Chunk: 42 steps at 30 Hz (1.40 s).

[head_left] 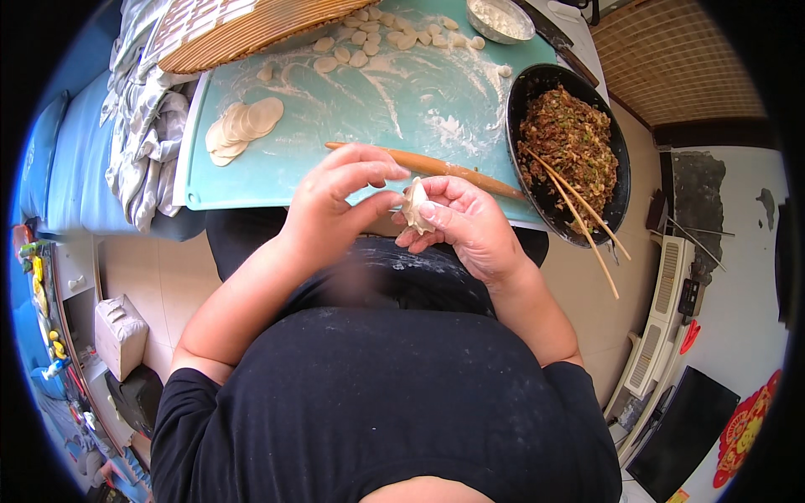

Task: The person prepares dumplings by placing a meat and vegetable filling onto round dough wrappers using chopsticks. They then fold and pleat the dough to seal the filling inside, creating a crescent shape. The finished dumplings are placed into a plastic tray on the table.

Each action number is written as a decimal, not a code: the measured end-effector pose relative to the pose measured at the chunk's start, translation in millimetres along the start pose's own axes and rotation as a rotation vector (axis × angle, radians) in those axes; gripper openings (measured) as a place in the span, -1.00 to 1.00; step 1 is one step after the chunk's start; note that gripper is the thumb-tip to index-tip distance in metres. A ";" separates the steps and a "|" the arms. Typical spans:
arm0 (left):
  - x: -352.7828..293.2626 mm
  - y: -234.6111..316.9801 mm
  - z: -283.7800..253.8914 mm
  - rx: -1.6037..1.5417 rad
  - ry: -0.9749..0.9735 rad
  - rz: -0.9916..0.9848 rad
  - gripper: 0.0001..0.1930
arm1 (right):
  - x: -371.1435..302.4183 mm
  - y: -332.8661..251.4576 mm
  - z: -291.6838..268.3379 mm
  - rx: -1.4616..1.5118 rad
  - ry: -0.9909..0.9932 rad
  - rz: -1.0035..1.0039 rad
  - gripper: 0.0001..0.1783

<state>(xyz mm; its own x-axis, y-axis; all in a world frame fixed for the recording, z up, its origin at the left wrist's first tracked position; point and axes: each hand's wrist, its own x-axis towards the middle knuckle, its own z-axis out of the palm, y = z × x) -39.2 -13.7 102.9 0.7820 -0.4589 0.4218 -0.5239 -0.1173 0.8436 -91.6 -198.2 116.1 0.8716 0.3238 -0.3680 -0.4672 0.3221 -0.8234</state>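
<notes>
A pale folded dumpling (415,205) with a pleated edge is pinched between the thumb and fingers of my right hand (470,220), in front of the mat's near edge. Close beside it on the left, my left hand (340,194) has its thumb and curved forefinger apart, with nothing between them. Just beyond both hands, a wooden rolling pin (453,168) lies slantwise on the floured green mat (293,159). Round dough wrappers (251,121) overlap in a pile at the mat's left. Small dough pieces (359,59) are scattered along its far side.
At right, a black pan (514,138) holds chopped filling (566,134), with chopsticks (579,210) resting across its near rim. Beyond it are a knife (579,65) and a bowl of flour (501,21). A slatted wooden board (251,38) overhangs the far left, by crumpled grey cloth (155,126).
</notes>
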 end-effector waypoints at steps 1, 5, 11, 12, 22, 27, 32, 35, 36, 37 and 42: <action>-1.1 0.1 0.8 -0.070 0.036 -0.062 -0.77 | -0.2 -0.4 -0.2 -0.009 -0.004 0.005 -0.64; 1.5 -0.7 -3.5 -0.099 -0.065 -0.068 -0.80 | -0.8 -2.6 1.4 -0.014 -0.026 0.031 -0.63; -0.9 -4.1 -0.6 -0.126 -0.051 -0.064 -0.86 | -1.8 -5.8 4.6 -0.029 -0.037 0.056 -0.63; -0.8 -3.9 -1.0 -0.112 -0.060 -0.052 -0.86 | -1.9 -6.0 5.0 -0.029 -0.038 0.060 -0.63; -2.6 -5.6 4.0 -0.155 -0.061 -0.180 -0.73 | 4.1 3.1 3.2 0.001 0.047 -0.042 -0.65; -8.9 -7.4 21.8 -0.861 0.070 -0.722 -0.61 | 25.8 4.2 0.8 0.005 0.089 -0.165 -0.66; -10.4 -29.7 23.3 -1.323 0.146 -0.848 -0.73 | 31.6 4.9 4.9 -0.190 0.074 -0.091 -0.61; 0.7 -27.8 13.0 -1.317 0.261 -0.941 -0.71 | 34.5 13.8 -4.5 -0.360 0.176 -0.274 -0.65; 4.7 -27.1 8.3 -1.307 0.267 -0.948 -0.69 | 35.6 18.1 -11.2 -0.385 0.227 -0.329 -0.66; 8.4 -27.0 3.0 -1.297 0.277 -0.956 -0.67 | 35.9 18.9 -16.1 -0.409 0.277 -0.382 -0.67; 74.7 -23.4 -58.9 -0.860 0.220 -0.842 -0.63 | 30.2 29.6 -38.4 -0.319 0.330 -0.306 -0.74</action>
<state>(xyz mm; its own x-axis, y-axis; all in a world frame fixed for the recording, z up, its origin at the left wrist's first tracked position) 51.4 6.6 134.2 0.8533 -0.3518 -0.3848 0.5017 0.3530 0.7898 -73.4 -213.1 64.0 0.9847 -0.0546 -0.1653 -0.1623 0.0559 -0.9852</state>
